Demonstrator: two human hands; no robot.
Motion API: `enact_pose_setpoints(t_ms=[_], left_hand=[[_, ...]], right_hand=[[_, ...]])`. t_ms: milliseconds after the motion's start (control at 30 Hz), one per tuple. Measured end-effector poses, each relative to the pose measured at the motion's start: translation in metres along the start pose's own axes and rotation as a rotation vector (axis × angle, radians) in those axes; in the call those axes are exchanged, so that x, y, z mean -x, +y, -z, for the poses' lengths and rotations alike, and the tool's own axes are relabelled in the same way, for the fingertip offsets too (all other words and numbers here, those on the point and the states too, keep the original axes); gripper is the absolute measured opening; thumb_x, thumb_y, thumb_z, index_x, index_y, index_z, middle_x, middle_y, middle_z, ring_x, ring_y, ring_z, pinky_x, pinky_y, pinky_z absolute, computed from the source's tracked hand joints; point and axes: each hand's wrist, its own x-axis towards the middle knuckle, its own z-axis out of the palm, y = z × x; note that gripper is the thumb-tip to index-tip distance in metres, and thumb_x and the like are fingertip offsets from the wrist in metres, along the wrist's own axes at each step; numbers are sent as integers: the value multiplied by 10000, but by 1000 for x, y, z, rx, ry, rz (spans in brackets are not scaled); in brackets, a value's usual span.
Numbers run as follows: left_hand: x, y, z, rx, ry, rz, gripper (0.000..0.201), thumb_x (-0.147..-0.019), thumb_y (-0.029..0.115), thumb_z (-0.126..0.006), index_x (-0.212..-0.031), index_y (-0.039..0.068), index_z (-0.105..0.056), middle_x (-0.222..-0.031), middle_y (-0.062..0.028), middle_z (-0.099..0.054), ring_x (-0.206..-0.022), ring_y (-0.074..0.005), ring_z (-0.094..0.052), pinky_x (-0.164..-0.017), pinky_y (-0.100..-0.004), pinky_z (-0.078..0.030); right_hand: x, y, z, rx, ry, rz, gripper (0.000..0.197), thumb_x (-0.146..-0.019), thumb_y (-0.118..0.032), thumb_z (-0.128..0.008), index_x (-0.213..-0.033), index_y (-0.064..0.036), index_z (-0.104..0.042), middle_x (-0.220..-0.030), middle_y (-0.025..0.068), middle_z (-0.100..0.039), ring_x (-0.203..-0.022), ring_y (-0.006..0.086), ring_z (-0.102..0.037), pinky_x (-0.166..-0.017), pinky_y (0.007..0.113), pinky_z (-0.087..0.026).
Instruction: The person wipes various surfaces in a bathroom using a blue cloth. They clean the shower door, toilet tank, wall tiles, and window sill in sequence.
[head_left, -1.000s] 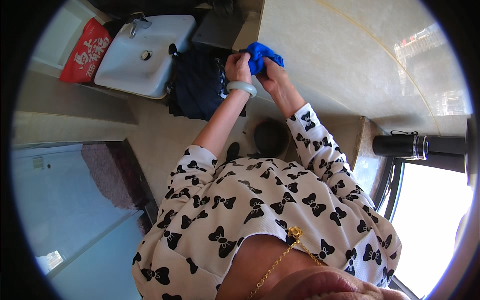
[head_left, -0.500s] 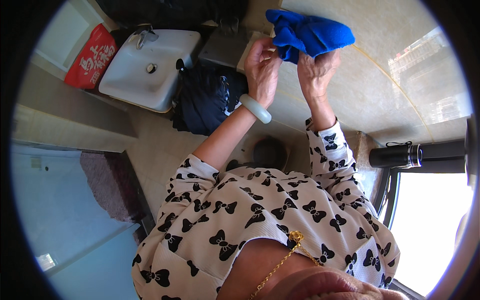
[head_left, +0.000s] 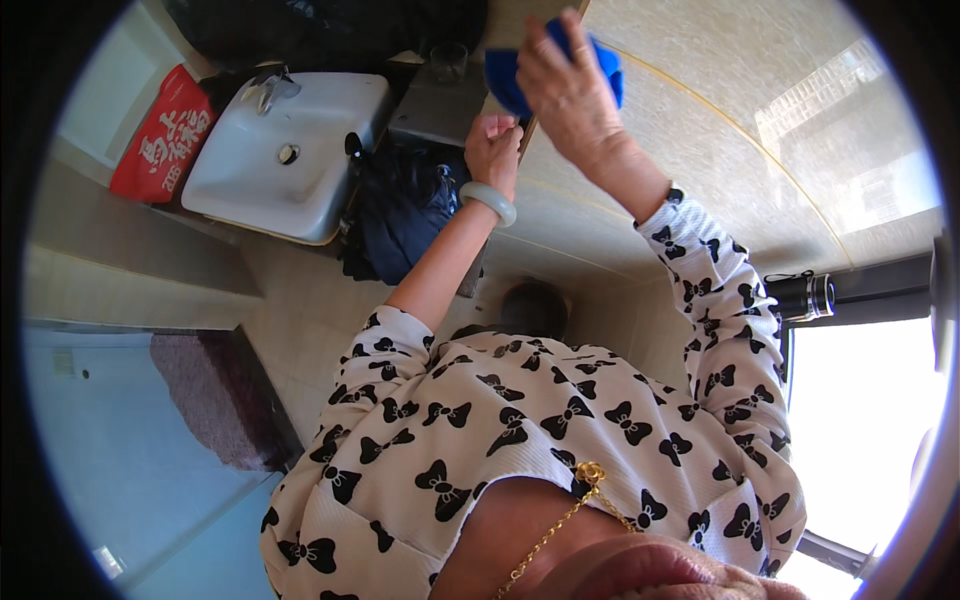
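Observation:
A bright blue cloth (head_left: 508,82) lies under my right hand (head_left: 578,100) near the top of the view. The fingers of that hand spread over the cloth and press it close to the tiled wall's brown edge; motion blurs them slightly. Lower and to the left, my left hand (head_left: 493,150) is curled beside the same edge, palm side partly showing. Whether its fingers grip that edge or something else is hidden. A pale bangle (head_left: 488,203) circles the left wrist.
A white sink (head_left: 290,150) with a metal tap stands at the left, a red bag (head_left: 163,140) beyond it. Dark fabric (head_left: 400,215) hangs beside the sink. A clear glass (head_left: 449,62) stands on a dark surface. At the right, a black flask (head_left: 805,297) lies by the bright window.
My right hand has moved left and up with the blue cloth, from gripping it bunched to spreading over it. My left hand has shifted left and down, away from the cloth.

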Motion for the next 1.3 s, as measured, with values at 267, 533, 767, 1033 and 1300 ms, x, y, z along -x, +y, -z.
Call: enact_pose_setpoints(t_ms=[267,533,767,1033,1300], left_hand=[[-15,-58,22,-599,-123,141,172,-880,161,-581,-757,111,-471,-661,20,-549,-574,-67,-522,-463,-240,-396],[3,0,3,-153,-164,-147,152,-876,84,-638,-1010,13,-644,-875,-101,-673,-788,-131,-603,-731,-285,-502],[-1,52,-39,-405,-259,-453,324,-877,153,-665,-1160,12,-597,-1098,-117,-638,-928,-184,-611,-784,-307,-514],[17,33,-49,-752,-344,-628,750,-723,62,-729,-1369,15,-350,-1289,-265,-449,-1118,-423,-445,-976,-502,-354],[-7,74,-82,-742,-206,-1090,809,-828,262,-658,-1491,61,-241,-1514,-261,-227,-1368,-415,-260,-1086,-518,-222]], right_hand=[[28,-63,-35,-85,-330,363,299,-799,-295,-611,-1028,-156,-746,-1187,15,-637,-1285,267,-381,-1092,530,-222],[-2,9,-13,-102,-331,222,240,-794,-335,-632,-945,-203,-764,-1108,-27,-653,-1231,224,-419,-1054,521,-259],[-7,77,-5,-321,198,-227,358,-773,-287,-658,-1096,-132,-651,-1409,47,-455,-1353,261,-342,-1016,501,-308],[71,7,-65,-389,175,-315,605,-817,-424,-631,-1394,-295,-504,-1554,-73,-282,-1428,193,-271,-1162,540,-104],[4,121,-41,-194,513,-533,519,-811,-282,-652,-1317,-240,-550,-1489,53,-380,-1383,299,-305,-1084,528,-221]])
